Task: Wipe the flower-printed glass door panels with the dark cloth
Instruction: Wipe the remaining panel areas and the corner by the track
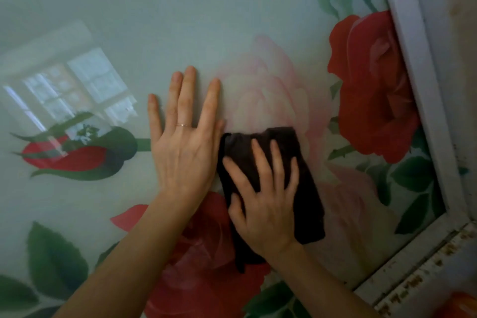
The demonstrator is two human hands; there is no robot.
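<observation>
A: Hands, quick.
B: Both in view. Left hand [185,142] is flat on the glass panel [180,20], fingers straight and spread wide, holding nothing. Thin ring [183,125] on one finger.
A: Right one?
B: Right hand [265,209] lies on the dark cloth [307,196] with fingers spread and fairly straight, pressing it to the glass. It isn't a fist, and the thumb sits near the cloth's left edge.
A: Where's the cloth?
B: Against the panel, just right of the left hand, close to its thumb. Can't tell if they touch. The top edge overlaps the bottom of the pale pink rose [271,90]. The lower end hangs over the lower red rose [201,266], under the right wrist.
A: Other print?
B: Big red rose [371,90] at right, next to the white frame [418,72]. Red bud [77,155] with green sepals at left. Green leaf [54,258] at lower left.
A: Glare?
B: Window reflection [77,90] on the glass at upper left, just above the bud.
A: Frame condition?
B: Lower rail [413,273] is white with brown chipped spots. There's an orange blur in the bottom right corner, can't tell what it is.
</observation>
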